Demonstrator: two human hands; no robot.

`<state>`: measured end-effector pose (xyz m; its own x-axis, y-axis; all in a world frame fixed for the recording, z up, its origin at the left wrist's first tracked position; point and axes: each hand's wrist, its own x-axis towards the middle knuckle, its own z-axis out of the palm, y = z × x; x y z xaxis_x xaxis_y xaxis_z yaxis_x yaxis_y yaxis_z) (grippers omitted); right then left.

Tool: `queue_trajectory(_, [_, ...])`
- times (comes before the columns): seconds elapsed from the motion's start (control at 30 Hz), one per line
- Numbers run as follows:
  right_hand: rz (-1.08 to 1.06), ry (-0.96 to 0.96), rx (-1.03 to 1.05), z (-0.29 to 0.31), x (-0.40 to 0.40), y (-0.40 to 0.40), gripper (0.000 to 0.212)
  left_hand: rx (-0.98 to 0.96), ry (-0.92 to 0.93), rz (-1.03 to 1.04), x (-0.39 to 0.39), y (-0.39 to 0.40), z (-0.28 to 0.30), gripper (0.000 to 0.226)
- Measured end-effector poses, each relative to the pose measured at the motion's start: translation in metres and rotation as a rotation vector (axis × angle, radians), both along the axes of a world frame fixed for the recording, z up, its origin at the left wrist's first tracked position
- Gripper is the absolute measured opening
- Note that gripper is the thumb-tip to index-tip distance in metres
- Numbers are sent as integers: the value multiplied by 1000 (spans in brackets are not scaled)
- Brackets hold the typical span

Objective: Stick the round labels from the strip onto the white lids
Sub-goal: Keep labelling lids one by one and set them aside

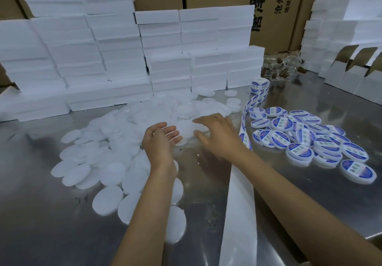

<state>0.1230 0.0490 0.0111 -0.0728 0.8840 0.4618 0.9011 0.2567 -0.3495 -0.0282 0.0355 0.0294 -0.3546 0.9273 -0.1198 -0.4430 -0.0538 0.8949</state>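
From the head camera, a shiny metal table (62, 214) holds a big heap of plain white lids (115, 150) – too many to count. They are round, flat and bare. To the right sits a pile of labelled lids (310, 141), each with a round blue-and-white label on top; again, too many to count. One strip (247, 110) of labels runs from a roll (260, 84) toward the person, its bare white end near the right arm. The left hand (159, 139) is open, palm up, holding nothing. The right hand (215, 133) has bent fingers touching a white lid (186, 127) – whether it grips I cannot tell. White boxes (103, 48) are stacked behind.
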Motion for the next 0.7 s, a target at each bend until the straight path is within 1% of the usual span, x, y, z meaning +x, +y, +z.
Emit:
queue_trajectory(0.1, [43,-62,-95,-1,-14,18,45,0,2,19,-1,-1,2,29])
queue_trajectory(0.2, [41,-78,-92,-6,-18,25,42,-11,-5,12,-2,-2,3,29])
queue_trajectory(0.33, [40,39,14,-7,-16,18,37,-22,-16,-16,-2,-2,4,27])
queue_trajectory(0.43, [12,210,77,-1,-13,3,44,-46,2,-60,-2,-1,2,22])
queue_trajectory(0.5, [47,305,103,6,-11,-9,49,-53,41,-165,-1,0,0,22])
queue_trajectory(0.57, [106,369,116,12,-9,-23,51,6,37,-360,3,-4,0,32])
queue_trajectory(0.63, [136,398,112,15,-9,-37,49,81,-12,-549,9,-10,3,36])
queue_trajectory(0.7, [151,391,95,15,-6,-46,47,128,-23,-639,15,-14,4,36])
